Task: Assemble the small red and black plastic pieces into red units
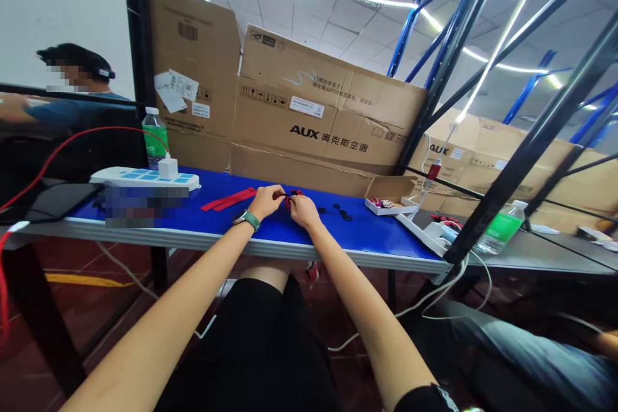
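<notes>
Where they meet over the desk (290,235) — left hand (267,201) and right hand (303,209) both grip 1 red piece (290,196) | red straps (229,199) lie left | black rings (340,212) right

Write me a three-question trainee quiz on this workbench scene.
1. True or false: the left hand and right hand meet on a small red piece.
2. Choose one: the red strips lie (A) on the person's left of the hands, (B) on their right, (C) on the floor.
3. Fill in: the black rings lie on the ___ table.
Key: 1 true; 2 A; 3 blue.
</notes>
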Tool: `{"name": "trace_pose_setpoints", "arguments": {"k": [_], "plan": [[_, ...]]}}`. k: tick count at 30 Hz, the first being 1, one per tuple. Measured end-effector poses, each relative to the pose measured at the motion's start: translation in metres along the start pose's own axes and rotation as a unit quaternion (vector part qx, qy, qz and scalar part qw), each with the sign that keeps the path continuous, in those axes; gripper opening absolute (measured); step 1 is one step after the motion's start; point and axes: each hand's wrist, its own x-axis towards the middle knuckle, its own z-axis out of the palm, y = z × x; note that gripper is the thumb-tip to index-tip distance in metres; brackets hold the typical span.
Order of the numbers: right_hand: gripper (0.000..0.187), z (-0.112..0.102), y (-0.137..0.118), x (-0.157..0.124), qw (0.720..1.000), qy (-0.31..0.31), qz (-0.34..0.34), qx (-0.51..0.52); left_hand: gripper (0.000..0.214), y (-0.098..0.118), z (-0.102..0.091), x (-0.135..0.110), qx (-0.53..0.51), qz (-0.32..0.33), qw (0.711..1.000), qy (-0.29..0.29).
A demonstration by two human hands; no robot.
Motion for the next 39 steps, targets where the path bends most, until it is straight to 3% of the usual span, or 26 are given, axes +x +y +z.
{"name": "trace_pose_setpoints", "arguments": {"k": [6, 17, 23, 27, 33, 39], "plan": [[0.028, 0.000, -0.002, -0.002, 1.000, 0.019, -0.010, -0.004, 0.008, -0.003, 0.001, 0.000, 0.006, 0.015, 1.000, -0.012], [0.027, -0.002, 0.000, -0.001, 1.000, -0.015, -0.003, -0.022, 0.008, 0.003, -0.001, 0.000, 0.022, 0.067, 0.995, -0.068], [0.030, -0.002, 0.002, -0.002, 0.999, 0.030, 0.003, -0.032, 0.006, 0.003, 0.001, 0.000, 0.028, 0.051, 0.998, -0.036], [0.022, 0.003, 0.006, 0.000, 0.997, 0.056, 0.044, 0.032, 0.005, 0.002, 0.000, 0.001, 0.048, 0.050, 0.997, -0.017], [0.033, 0.008, 0.010, 0.004, 0.987, 0.050, -0.076, 0.131, 0.009, 0.003, -0.001, -0.001, 0.076, 0.064, 0.994, -0.050], [0.004, 0.010, 0.014, 0.005, 0.962, 0.060, -0.014, 0.267, 0.015, 0.006, -0.003, 0.001, 0.054, 0.062, 0.994, -0.068]]}}
